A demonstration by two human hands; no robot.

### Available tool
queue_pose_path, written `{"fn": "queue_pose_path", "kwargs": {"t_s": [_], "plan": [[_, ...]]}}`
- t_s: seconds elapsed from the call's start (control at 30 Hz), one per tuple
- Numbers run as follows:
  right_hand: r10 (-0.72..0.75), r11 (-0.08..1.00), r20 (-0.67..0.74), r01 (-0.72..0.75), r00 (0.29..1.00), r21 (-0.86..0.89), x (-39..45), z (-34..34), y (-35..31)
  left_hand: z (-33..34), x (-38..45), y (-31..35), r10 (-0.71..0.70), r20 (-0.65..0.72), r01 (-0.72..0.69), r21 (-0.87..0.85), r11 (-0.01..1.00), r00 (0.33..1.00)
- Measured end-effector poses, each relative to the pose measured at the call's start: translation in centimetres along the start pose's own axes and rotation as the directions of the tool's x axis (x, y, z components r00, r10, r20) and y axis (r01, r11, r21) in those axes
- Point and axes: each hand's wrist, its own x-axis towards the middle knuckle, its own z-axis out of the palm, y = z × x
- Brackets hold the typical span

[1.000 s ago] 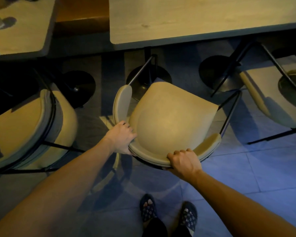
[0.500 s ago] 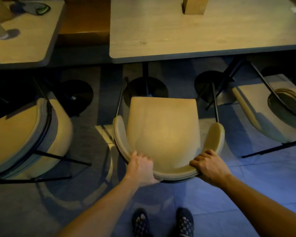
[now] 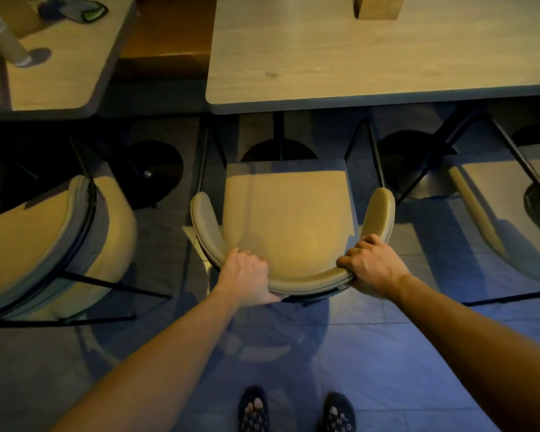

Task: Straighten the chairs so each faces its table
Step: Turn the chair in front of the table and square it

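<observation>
A tan padded chair (image 3: 289, 219) with a curved backrest and black metal legs stands in the middle, its seat squared to the long wooden table (image 3: 371, 57) beyond it. My left hand (image 3: 247, 277) grips the left part of the backrest rim. My right hand (image 3: 373, 266) grips the right part of the same rim. A second tan chair (image 3: 44, 244) at the left is turned at an angle beside the smaller table (image 3: 60, 73). At the right edge a third chair (image 3: 505, 219) is partly in view, also turned askew.
Round black table bases (image 3: 156, 173) stand on the tiled floor under the tables. A wooden block (image 3: 378, 6) sits on the long table; a paper cup (image 3: 3, 42) and dark items lie on the left table. My feet (image 3: 296, 411) are just behind the chair.
The middle chair has rotated from an angled position to face the long table squarely and has slid closer to it. Both hands shifted along the backrest rim with it.
</observation>
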Motion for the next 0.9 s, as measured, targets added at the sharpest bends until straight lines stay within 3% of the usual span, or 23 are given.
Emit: {"fn": "queue_pose_path", "kwargs": {"t_s": [0.3, 0.53, 0.73, 0.9], "plan": [[0.004, 1.000, 0.036, -0.005, 0.999, 0.019, 1.3, -1.1, 1.3, 0.9, 2.1, -0.9, 0.019, -0.064, -0.018, 0.010, 1.000, 0.998], [0.068, 0.987, 0.056, -0.075, 0.996, 0.144, 1.0, -1.6, 0.3, 0.6, 1.4, -0.8, -0.004, -0.133, 0.002, -0.016, 1.000, 0.991], [0.052, 0.986, 0.029, -0.056, 0.998, 0.155, 0.5, -4.0, -1.9, -1.0, -1.6, -2.4, -0.018, -0.182, 0.013, -0.031, 0.999, 0.983], [-0.025, 0.992, -0.089, 0.036, 0.996, 0.121, 1.7, -8.7, -4.7, -2.1, -6.3, -6.3, -0.134, -0.224, 0.131, -0.028, 0.991, 0.965]]}}
